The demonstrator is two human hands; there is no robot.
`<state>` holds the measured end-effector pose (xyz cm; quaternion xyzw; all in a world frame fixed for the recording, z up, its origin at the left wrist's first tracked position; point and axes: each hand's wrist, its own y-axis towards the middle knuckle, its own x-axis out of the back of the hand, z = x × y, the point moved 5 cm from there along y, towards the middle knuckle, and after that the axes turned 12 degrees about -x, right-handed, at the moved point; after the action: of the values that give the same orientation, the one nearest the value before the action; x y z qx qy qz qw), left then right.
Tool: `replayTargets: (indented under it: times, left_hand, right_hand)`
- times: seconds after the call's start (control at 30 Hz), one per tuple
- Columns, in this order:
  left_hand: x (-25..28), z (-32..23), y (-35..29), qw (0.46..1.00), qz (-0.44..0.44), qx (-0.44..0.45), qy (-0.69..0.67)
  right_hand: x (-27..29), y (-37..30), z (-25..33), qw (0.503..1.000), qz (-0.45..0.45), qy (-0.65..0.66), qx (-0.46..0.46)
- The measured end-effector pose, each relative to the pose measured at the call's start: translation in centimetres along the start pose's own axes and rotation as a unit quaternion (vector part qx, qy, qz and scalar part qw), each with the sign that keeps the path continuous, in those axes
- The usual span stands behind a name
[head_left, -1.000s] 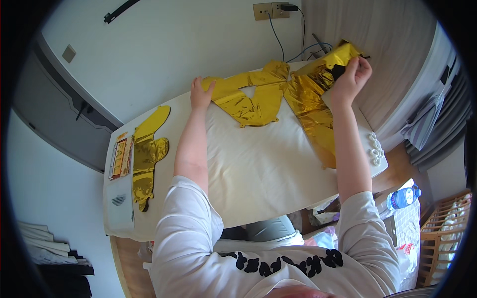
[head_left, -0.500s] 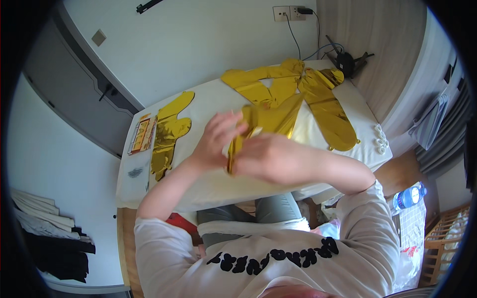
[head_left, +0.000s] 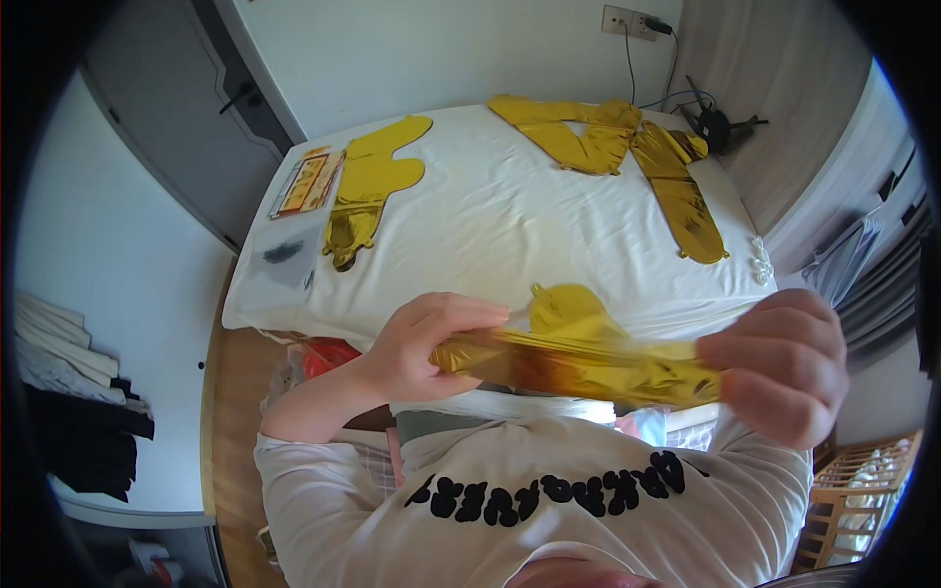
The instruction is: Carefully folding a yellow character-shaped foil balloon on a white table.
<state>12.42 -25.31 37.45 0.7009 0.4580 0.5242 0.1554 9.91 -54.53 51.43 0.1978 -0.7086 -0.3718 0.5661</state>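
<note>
Head view, only one here. Left hand (head_left: 431, 343): thumb below, fingers above, pinching the left end of a flat, shiny gold metallic-foil piece (head_left: 588, 367). Right hand (head_left: 784, 363): fingers curled in on the foil's right end; slightly blurred, exact finger contact can't be told. Foil runs as a narrow, creased band between the hands, in front of the torso and by the near edge of the table. A rounded lobe with a small tab sticks up behind the band.

Table (head_left: 470, 225) has a wrinkled white cloth cover. On its left part: lobed gold foil cutout (head_left: 377, 176), lying flat, lower end crumpled. Left of it, a red-and-yellow printed card (head_left: 307, 186); nearer the person, a clear flat plastic packet with a dark patch (head_left: 284, 255).

Far right part: angular gold foil cutout with an opening (head_left: 588, 147); just beside it, a long gold foil strip with a rounded near end (head_left: 681, 201). Their far ends meet; overlapping or joined, can't tell. Small white rings (head_left: 762, 260) bunched at the right edge. Black device with stick antennas (head_left: 714, 127) near the far right corner, below a wall socket (head_left: 630, 22) with cables.

Person wears a white shirt (head_left: 343, 490) with black print. Slatted wooden frame (head_left: 853, 490) at lower right, well apart from the foil.
</note>
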Motion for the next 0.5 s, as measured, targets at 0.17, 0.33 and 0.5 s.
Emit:
replayTargets:
  times: [0.17,0.33,0.5]
  left_hand:
    - [1.4,-1.9,-0.2,0.998,-0.050,0.004,0.041]
    - [2.8,-0.7,-1.7,0.997,-0.019,-0.006,0.072]
    - [4.2,5.0,-4.1,0.967,-0.032,0.251,-0.024]
  right_hand:
    - [1.8,1.6,1.0,0.994,0.063,-0.087,0.010]
    - [-1.2,4.9,-2.9,0.990,-0.032,-0.138,0.022]
    - [-11.9,6.8,-13.7,0.977,0.036,-0.052,-0.202]
